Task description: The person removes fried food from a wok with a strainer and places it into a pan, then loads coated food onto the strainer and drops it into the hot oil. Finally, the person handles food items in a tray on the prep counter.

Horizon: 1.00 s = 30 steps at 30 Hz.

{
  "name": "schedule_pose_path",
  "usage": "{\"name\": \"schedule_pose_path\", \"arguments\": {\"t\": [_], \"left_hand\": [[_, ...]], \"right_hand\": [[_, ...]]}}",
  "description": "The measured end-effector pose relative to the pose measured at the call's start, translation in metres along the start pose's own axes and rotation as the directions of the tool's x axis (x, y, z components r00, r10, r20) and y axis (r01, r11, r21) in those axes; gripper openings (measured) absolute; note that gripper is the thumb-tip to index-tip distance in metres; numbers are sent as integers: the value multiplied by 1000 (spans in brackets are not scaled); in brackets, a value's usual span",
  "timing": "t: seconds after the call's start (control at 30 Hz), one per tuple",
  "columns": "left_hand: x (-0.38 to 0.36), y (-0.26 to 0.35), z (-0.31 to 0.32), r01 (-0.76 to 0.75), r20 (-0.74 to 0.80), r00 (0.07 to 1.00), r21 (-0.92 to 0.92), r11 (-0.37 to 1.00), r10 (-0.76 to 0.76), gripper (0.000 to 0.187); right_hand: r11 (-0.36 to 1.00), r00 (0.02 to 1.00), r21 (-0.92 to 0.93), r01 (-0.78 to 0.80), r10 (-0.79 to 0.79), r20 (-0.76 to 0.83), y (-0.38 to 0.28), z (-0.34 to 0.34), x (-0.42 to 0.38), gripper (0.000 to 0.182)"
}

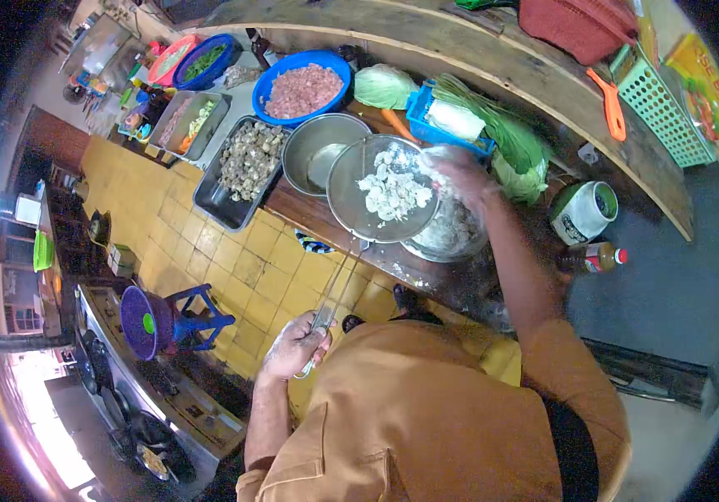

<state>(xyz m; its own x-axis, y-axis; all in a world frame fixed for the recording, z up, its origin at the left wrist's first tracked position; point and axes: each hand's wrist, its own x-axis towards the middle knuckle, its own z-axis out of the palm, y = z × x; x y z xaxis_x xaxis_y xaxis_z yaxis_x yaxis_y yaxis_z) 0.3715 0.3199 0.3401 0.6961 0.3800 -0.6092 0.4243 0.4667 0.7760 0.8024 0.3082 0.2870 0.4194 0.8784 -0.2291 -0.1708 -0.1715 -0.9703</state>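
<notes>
My left hand [296,343] is wrapped round the long wire handle of a mesh strainer [344,205]. Several flour-coated pieces [394,186] lie in the strainer, whose basket is over the counter edge, between two metal bowls. My right hand [458,174], white with flour and smeared by motion, is above the strainer's right rim and the metal bowl of flour [453,233]. Its fingers are too blurred to show whether anything is in them. A second metal bowl [299,159] stands just left of the strainer.
A tray of small greyish pieces [250,163] and a blue basin of pale pink meat [302,90] stand to the left. Behind are a cabbage [384,86] and a blue basket [419,113]. A white jar [573,222] and a bottle [593,258] are at right.
</notes>
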Motion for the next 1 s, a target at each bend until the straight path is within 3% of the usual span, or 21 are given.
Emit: {"name": "schedule_pose_path", "arguments": {"t": [0.03,0.07,0.13,0.17,0.27,0.33,0.4,0.43,0.5,0.53,0.63,0.67,0.7,0.73,0.77,0.8,0.87,0.9,0.97,1.0], "left_hand": [[1,2,1,2,8,1000,5,1000,-2,16],[1,4,2,0,14,1000,18,1000,0,17],[2,6,2,-1,22,1000,33,999,0,17],[3,5,3,0,25,1000,25,1000,-1,17],[3,1,-1,-8,40,999,23,1000,7,17],[2,0,-2,-17,50,999,29,999,16,17],[2,-1,-2,0,48,999,26,1000,-1,18],[1,-1,-3,5,56,998,25,1000,-7,18],[-1,-2,-3,-72,35,997,20,997,72,20],[-3,0,-3,-68,48,997,17,998,67,20],[-14,6,-4,-30,-9,1000,-108,994,29,17],[-18,9,-6,-31,-9,1000,-110,993,30,17],[-22,11,-7,-40,-43,998,-99,994,36,16],[-25,12,-8,-49,-78,996,-88,995,42,16],[-27,9,-8,-92,-119,990,-91,992,81,19],[-28,10,-9,-91,-123,989,-92,992,80,19],[-33,11,-13,-123,-186,976,-62,990,110,18],[-34,7,-14,-123,-225,968,-43,991,110,18],[-37,7,-11,-107,-248,965,-69,992,87,16],[-37,12,-11,-98,-265,962,-89,991,72,15]], "right_hand": [[994,996,-108,28,-18,92,-3,7,7,33],[994,996,-107,28,-19,84,-3,10,11,33],[844,972,-485,230,-171,162,-6,20,17,32],[853,988,-499,153,-126,88,-6,23,17,28],[863,971,-451,230,-232,52,-12,29,18,25],[907,981,-375,191,-185,54,-16,31,16,26],[926,955,-282,252,-192,224,-21,31,11,27],[927,958,-285,244,-186,218,-27,28,9,27],[907,880,-122,404,-349,322,-40,17,0,28],[933,938,-146,330,-306,162,-46,11,-7,26],[975,969,-31,219,-213,129,-18,-41,-3,25],[867,992,-490,89,-33,123,0,-51,-3,29],[536,982,-844,16,149,113,17,-62,-4,34],[230,962,-970,77,239,133,61,-67,-5,38],[154,964,-985,75,242,111,109,-69,-12,41],[179,980,-984,26,188,60,155,-72,-18,45],[346,994,-934,-92,-27,-107,251,-75,-17,53],[405,972,-909,-104,-151,-179,259,-55,-18,57],[82,957,-996,19,-291,-6,265,-48,-19,53],[97,954,-995,20,-300,-10,265,-42,-9,53]]}}
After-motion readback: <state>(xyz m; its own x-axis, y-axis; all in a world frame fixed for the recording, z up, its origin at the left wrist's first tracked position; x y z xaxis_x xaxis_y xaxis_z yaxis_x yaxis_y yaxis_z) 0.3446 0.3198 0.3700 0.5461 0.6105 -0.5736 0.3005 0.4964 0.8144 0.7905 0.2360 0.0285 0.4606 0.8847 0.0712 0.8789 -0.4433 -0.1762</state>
